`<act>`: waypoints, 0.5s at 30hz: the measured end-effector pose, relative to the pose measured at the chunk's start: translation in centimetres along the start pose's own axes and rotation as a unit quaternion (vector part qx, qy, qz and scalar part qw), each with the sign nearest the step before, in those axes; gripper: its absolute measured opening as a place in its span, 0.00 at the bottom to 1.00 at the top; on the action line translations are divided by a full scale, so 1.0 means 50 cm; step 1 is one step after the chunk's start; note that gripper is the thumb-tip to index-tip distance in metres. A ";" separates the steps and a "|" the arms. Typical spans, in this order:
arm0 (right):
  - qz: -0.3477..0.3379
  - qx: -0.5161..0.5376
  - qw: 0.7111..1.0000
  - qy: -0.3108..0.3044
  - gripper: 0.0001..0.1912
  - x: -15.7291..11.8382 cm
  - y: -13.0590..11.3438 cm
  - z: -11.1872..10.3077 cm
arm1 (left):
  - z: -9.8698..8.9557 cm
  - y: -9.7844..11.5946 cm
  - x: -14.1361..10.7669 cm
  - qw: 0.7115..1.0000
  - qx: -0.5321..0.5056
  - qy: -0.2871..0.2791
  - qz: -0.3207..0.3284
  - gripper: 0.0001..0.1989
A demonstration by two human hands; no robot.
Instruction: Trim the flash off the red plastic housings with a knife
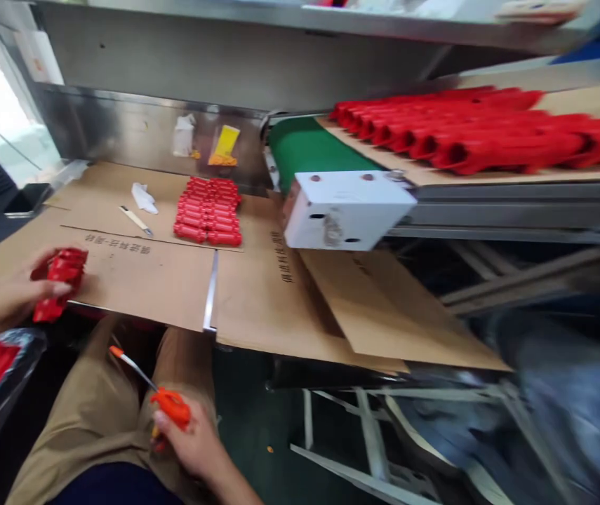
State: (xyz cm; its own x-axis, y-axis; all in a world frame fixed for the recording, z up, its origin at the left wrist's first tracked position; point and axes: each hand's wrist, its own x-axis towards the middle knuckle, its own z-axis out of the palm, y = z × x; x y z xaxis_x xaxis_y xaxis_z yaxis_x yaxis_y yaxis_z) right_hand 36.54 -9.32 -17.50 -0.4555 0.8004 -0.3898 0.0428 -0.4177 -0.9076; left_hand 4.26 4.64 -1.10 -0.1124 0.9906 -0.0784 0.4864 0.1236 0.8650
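Note:
My left hand (20,294) is closed around red plastic parts (61,284), held over the near left edge of the cardboard-covered table. Motion blurs the parts a little, and I cannot count them. Above my lap, my right hand (191,435) grips a tool like a screwdriver (172,407) by its orange handle. Its thin metal shaft points up and left and ends in a small orange piece (116,351). Something orange-yellow also shows under the fingers of that hand, too hidden to name. Several red parts (208,210) lie in two neat columns on the cardboard.
A cutter knife (135,219) and a crumpled white tissue (144,198) lie on the cardboard (163,280). Behind are bags with yellow-orange bits (224,146). A phone (28,200) rests left. Rows of red tubes (468,133) lie beside a green conveyor (315,151). A lined bin (20,351) holds red parts.

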 end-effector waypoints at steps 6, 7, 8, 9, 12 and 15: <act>-0.164 -0.300 0.940 0.003 0.19 -0.089 -0.197 -0.003 | 0.007 -0.166 -0.217 0.896 -0.435 -0.074 -0.046 0.49; -0.149 -0.334 0.931 -0.016 0.19 -0.092 -0.226 0.006 | 0.016 -0.190 -0.230 0.887 -0.455 -0.065 -0.045 0.49; -0.129 -0.361 0.923 -0.030 0.19 -0.091 -0.250 0.017 | 0.023 -0.211 -0.237 0.881 -0.469 -0.055 -0.044 0.49; -0.110 -0.384 0.916 -0.040 0.19 -0.089 -0.268 0.030 | 0.027 -0.229 -0.241 0.876 -0.477 -0.049 -0.044 0.49; -0.070 -0.432 0.897 -0.059 0.21 -0.078 -0.301 0.066 | 0.025 -0.273 -0.248 0.868 -0.494 -0.039 -0.033 0.48; -0.042 -0.461 0.884 -0.066 0.21 -0.062 -0.316 0.091 | 0.015 -0.295 -0.259 0.858 -0.512 -0.046 -0.024 0.48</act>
State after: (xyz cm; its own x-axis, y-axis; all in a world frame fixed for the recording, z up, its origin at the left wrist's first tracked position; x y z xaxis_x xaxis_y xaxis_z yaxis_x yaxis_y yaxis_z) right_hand 33.24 -7.18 -1.25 -0.5887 0.7296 -0.3480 0.6830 0.2186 -0.6970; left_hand -0.82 -9.96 -13.20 -0.0188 0.9921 -0.1242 -0.5372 0.0948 0.8381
